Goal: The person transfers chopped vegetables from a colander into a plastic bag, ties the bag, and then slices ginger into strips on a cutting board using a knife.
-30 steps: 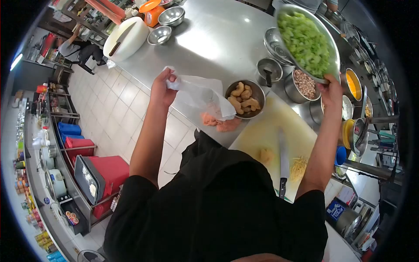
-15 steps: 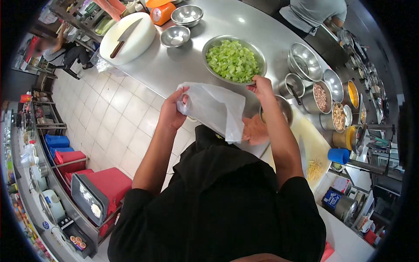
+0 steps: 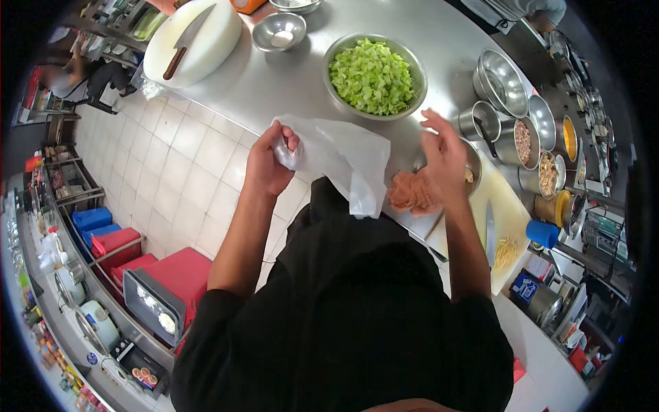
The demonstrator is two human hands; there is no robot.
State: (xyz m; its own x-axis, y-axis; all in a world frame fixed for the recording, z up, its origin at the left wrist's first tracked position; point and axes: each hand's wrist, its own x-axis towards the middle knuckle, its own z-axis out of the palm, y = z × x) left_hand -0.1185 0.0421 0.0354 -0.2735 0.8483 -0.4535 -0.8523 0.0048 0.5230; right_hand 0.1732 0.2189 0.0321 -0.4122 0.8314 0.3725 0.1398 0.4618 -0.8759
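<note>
My left hand (image 3: 271, 159) is closed on a translucent plastic bag (image 3: 343, 156), which hangs over the near edge of the metal table (image 3: 302, 82). My right hand (image 3: 443, 147) has its fingers apart and holds nothing. It is raised over the table, beside a crumpled orange-pink mesh (image 3: 413, 192). A metal bowl (image 3: 420, 96) full of chopped green vegetable (image 3: 374, 77) rests on the table beyond both hands. Partly behind my right hand and forearm is another metal bowl (image 3: 475, 161) with pale brown pieces.
A knife (image 3: 185, 44) lies on a round white board (image 3: 218, 55) at the far left. On the right, a cutting board (image 3: 484, 223) bears a knife (image 3: 490, 233) and yellow shreds (image 3: 506, 254), near a blue cup (image 3: 542, 233). Metal pots stand beyond. Two people are farther off.
The bowl of green vegetable has moved from the right onto the middle of the table. My right hand has let go of its rim and drawn back. My left hand still holds the bag.
</note>
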